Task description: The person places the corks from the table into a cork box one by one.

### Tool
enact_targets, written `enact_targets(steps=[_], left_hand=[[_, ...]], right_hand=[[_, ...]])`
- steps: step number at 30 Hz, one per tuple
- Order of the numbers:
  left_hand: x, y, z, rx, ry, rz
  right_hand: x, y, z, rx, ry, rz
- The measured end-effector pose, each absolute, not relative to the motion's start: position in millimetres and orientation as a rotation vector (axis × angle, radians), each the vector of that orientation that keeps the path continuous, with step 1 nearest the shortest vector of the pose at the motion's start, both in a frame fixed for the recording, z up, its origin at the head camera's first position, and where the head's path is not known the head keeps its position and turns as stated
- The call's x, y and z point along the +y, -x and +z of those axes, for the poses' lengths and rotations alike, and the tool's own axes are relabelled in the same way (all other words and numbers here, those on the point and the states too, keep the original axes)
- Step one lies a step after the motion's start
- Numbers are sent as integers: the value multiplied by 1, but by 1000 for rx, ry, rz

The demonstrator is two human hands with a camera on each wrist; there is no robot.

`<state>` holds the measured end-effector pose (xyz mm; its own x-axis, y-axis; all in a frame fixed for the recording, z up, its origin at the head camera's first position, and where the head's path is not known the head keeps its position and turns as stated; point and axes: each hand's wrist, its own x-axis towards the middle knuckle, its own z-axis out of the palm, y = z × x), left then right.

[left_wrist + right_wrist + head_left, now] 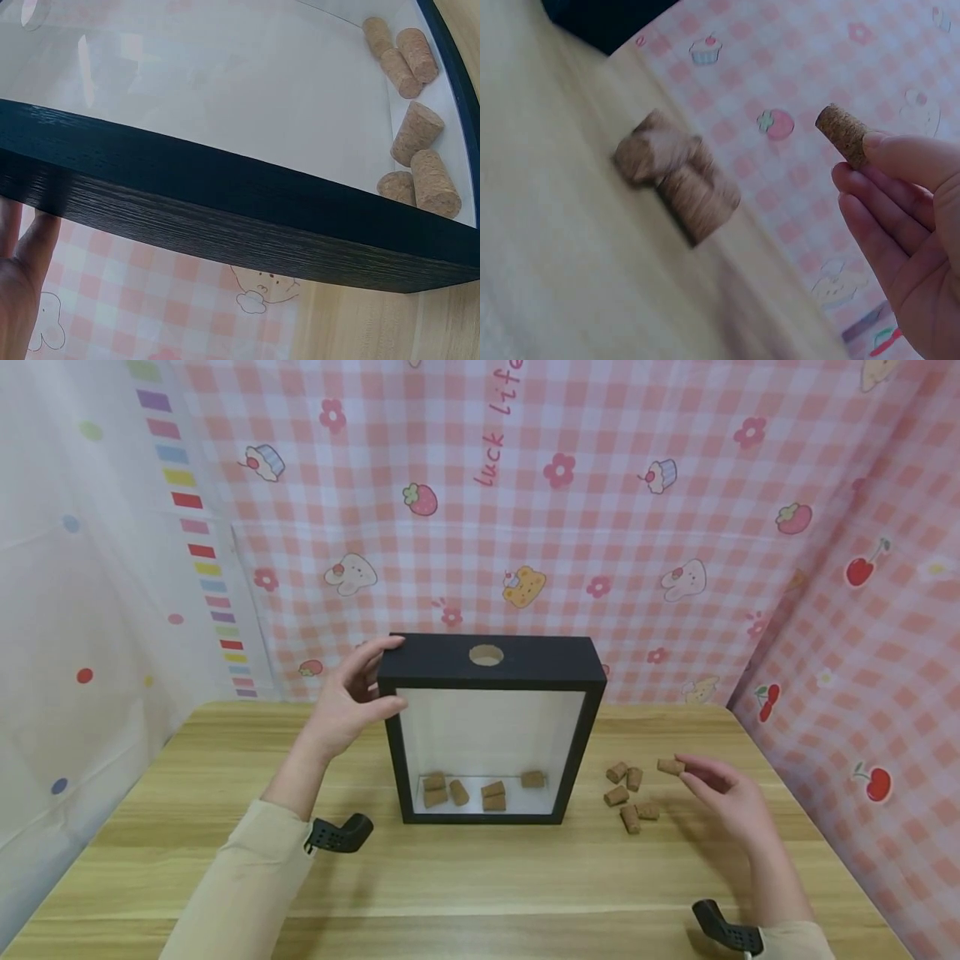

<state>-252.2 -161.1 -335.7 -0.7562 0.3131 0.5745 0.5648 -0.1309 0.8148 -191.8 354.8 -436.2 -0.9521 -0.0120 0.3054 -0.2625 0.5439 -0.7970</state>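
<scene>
A black-framed box [491,660] with a clear front and a round hole [486,655] in its top stands upright on the table. Several corks [459,792] lie on its floor; the left wrist view shows these corks [416,133] up close. My left hand [348,697] grips the box's upper left corner, thumb on the front edge and fingers at the top and side. To the right of the box, my right hand [727,797] pinches one cork [670,767] between thumb and fingers. That cork [844,133] is held above the table in the right wrist view.
Several loose corks [630,797] lie in a small group on the wooden table [480,885], between the box and my right hand. Behind the table hangs a pink checked cloth [465,543]. Another printed cloth [862,610] closes off the right side.
</scene>
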Motion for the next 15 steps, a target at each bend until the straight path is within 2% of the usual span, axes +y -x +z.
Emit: enact_targets(steps=[7, 15], left_hand=[[-162, 253, -336, -1940, 995, -1993], [-161, 252, -336, -1941, 993, -1993]], right_hand=[[339, 196, -412, -2479, -321, 1333], [318, 206, -376, -2279, -545, 1322]])
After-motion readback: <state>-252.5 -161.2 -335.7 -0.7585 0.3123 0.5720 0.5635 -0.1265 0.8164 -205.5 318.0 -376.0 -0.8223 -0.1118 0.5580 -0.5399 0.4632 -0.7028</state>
